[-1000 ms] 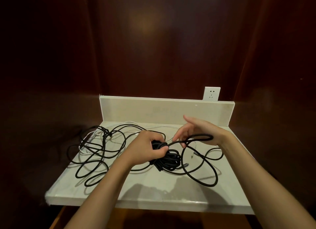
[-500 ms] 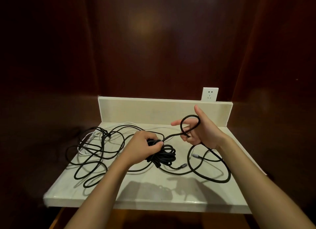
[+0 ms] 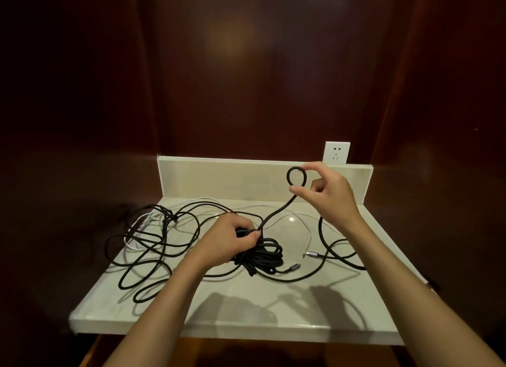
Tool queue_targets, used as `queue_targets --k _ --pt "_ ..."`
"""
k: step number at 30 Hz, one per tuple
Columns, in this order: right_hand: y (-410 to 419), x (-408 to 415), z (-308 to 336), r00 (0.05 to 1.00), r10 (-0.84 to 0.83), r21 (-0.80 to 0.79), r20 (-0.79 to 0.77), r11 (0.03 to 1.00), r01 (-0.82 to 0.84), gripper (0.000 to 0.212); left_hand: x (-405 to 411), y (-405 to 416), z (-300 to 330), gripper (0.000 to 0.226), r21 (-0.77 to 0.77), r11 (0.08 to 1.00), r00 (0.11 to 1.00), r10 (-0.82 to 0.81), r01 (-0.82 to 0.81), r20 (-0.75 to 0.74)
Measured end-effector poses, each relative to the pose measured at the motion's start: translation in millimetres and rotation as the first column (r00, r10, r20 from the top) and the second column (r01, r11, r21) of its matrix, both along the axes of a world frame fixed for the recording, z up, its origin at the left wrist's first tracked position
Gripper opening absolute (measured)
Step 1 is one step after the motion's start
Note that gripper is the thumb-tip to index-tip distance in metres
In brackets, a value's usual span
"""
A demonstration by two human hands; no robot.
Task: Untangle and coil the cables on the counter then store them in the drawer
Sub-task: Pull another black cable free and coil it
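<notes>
I see the black cable (image 3: 276,213) rise from the bundle (image 3: 260,255) in the middle of the worktop (image 3: 246,309) up to a small closed loop in front of the low back wall (image 3: 219,177). Half a second ago this loop was wider and hung lower, around my right fingers; now it is tighter and higher, and the strand between my two hands is more straight. The right hand (image 3: 332,195) has gone up and a little to the right. Its thumb and first finger pinch the cable just under the loop, and the other fingers are loosely curled and hold nothing. From this hand the cable falls behind the wrist and lies in a curve on the right part of the worktop. The left hand (image 3: 232,239) has stayed on the bundle; its fingers are curled over the top of the coils and grip them. Two metal plugs (image 3: 312,254) lie just right of the bundle. On the left, loose black loops are mixed with a white cable (image 3: 142,219). A white socket (image 3: 337,153) sits on the dark wall above the back wall.
</notes>
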State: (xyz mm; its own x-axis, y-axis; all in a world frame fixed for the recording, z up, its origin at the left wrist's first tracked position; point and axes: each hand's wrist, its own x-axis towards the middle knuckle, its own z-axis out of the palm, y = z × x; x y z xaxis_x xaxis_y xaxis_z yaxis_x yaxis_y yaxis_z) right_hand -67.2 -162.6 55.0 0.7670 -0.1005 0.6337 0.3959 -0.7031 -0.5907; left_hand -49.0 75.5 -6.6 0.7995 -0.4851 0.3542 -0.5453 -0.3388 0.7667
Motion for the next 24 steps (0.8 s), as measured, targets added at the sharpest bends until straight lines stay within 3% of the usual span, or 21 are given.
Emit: queue_targets --k 3,6,10,14,18,21,24 --pt "1.3 9.2 -5.1 0.998 0.018 -0.06 0.066 0.998 -0.014 0.044 -9.2 -6.0 5.7 0.017 -0.041 0.996 0.993 -0.08 0.084 0.085" --pt "-0.5 21.9 -16.9 1.0 -0.029 -0.112 -0.002 0.993 0.029 0.037 -15.9 -9.2 11.9 0.009 -0.106 0.988 0.987 -0.098 0.112 0.13" --pt "-3.5 25.6 -34.3 0.993 0.035 -0.075 -0.109 0.996 -0.043 0.029 -19.4 -4.6 19.0 0.014 -0.231 0.962 0.974 -0.101 0.147 0.201" --pt "2.9 23.4 -46.7 0.965 0.157 -0.032 -0.209 0.985 -0.167 0.054 -17.4 0.7 25.6 0.021 -0.367 0.918 0.972 -0.066 0.148 0.227" --pt "5.1 18.8 -61.9 0.927 0.268 0.063 -0.262 0.963 -0.261 0.045 -11.0 4.6 34.4 0.03 -0.541 0.837 0.99 -0.01 0.084 0.138" --pt "10.6 14.3 -66.9 0.909 0.285 0.04 -0.306 0.957 -0.286 0.027 -6.4 6.7 33.0 0.031 -0.641 0.768 0.997 -0.055 0.012 -0.047" --pt "14.0 15.0 -61.2 0.883 0.281 -0.037 -0.375 0.948 -0.317 0.031 -7.0 3.5 28.1 0.031 -0.68 0.732 0.986 -0.076 -0.044 -0.146"
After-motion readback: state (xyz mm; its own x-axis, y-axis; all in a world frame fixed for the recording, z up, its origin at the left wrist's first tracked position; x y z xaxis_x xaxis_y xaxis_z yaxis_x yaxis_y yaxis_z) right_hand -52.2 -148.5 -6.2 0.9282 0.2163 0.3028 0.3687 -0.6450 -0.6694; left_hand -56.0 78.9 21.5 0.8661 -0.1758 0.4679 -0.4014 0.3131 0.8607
